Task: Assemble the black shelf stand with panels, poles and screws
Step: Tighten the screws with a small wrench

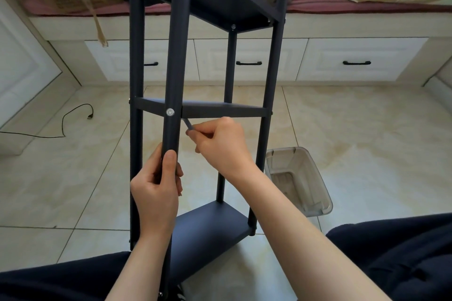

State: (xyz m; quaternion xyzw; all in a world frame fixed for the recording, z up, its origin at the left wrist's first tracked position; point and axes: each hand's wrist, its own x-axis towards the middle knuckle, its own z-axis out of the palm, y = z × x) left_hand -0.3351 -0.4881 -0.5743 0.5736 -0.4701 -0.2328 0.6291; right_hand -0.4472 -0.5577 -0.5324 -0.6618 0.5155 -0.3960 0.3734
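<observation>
The left hand is wrapped round the nearest pole of the black shelf stand, thumb up along the tube, just below the middle panel. The right hand pinches a thin metal key between thumb and fingertips; its free end points up and left towards the underside of the middle panel, close beside the pole. The two hands are near each other but apart.

A silver screw sits in the pole where the middle panel meets it, and its head faces the camera. The key does not appear to be seated in it; whether it is engaged with another fastener behind the pole cannot be told.

The step in hand looks like tightening this joint. To do it well, the key should be pushed fully into the socket before turning, kept square to the screw, and the left hand should brace the pole so the frame does not twist.

The stand is upright on the tiled floor between the person's knees, with top panel and bottom panel already fitted. A clear plastic bin is on the floor to the right.
</observation>
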